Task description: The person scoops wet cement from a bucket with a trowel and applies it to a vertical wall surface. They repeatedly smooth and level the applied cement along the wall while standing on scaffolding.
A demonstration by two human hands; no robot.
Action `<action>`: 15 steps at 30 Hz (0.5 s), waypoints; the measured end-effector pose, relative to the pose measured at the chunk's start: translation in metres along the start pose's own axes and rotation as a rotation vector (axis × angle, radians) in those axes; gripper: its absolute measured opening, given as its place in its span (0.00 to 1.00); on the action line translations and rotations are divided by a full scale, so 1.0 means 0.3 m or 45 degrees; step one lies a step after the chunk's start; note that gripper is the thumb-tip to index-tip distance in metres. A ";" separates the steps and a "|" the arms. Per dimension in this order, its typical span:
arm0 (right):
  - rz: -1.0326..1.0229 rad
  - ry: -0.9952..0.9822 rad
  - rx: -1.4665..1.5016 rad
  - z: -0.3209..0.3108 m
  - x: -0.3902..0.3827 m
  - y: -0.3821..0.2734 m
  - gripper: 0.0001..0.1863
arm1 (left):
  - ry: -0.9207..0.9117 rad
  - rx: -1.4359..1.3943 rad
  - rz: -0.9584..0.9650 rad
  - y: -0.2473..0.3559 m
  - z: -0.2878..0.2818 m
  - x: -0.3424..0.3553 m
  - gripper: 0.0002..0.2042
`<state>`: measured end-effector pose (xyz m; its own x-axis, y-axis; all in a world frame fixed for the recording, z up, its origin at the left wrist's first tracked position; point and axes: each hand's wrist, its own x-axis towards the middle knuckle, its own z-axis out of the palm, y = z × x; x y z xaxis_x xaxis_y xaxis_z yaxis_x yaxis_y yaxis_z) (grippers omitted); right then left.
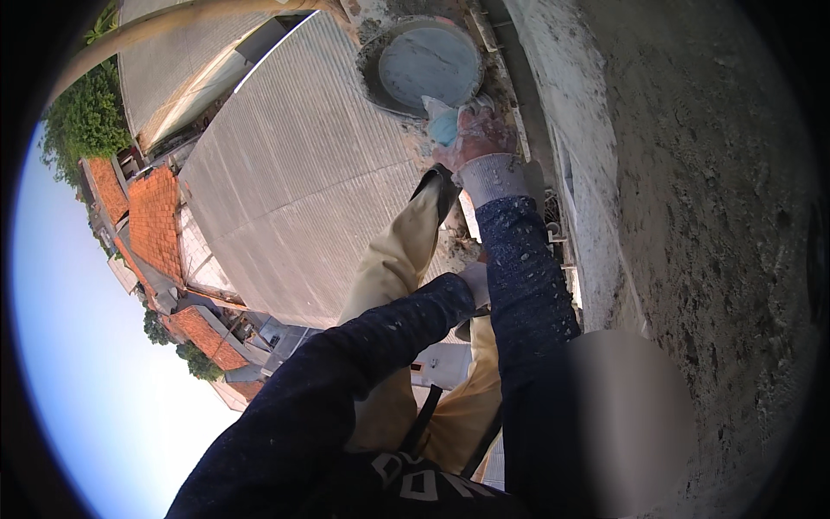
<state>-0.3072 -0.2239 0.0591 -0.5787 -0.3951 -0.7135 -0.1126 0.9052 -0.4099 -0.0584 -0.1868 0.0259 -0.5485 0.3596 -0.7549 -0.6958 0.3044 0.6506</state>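
Observation:
My right hand (486, 131) reaches out ahead with its fingers curled around a pale blue and whitish thing (443, 126), smeared with grey; its exact kind is unclear. Just beyond it sits a round dark tub (372, 76) with a crusted rim, holding grey, wet-looking cement or murky water. The hand is close to the tub's near side. Most of my left hand (482, 257) is hidden behind my right forearm, so its fingers do not show. Grey specks spatter both dark sleeves.
A rough, freshly plastered grey wall (709, 216) rises close on my right. Below to the left spreads a corrugated roof (294, 173), with orange tiled roofs (156, 221) farther off. A wooden or bamboo pole (173, 22) crosses the upper left. My legs in tan trousers (393, 246) stand high up.

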 end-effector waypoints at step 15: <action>-0.138 0.443 1.254 0.074 -0.493 0.567 0.38 | 0.148 0.139 -0.421 0.081 -0.024 0.171 0.16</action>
<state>-0.2228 -0.0149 0.0822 -0.8228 -0.2578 -0.5066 0.4390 0.2779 -0.8544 -0.1068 -0.1674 0.0024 -0.3560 0.1252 -0.9261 -0.7939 0.4823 0.3704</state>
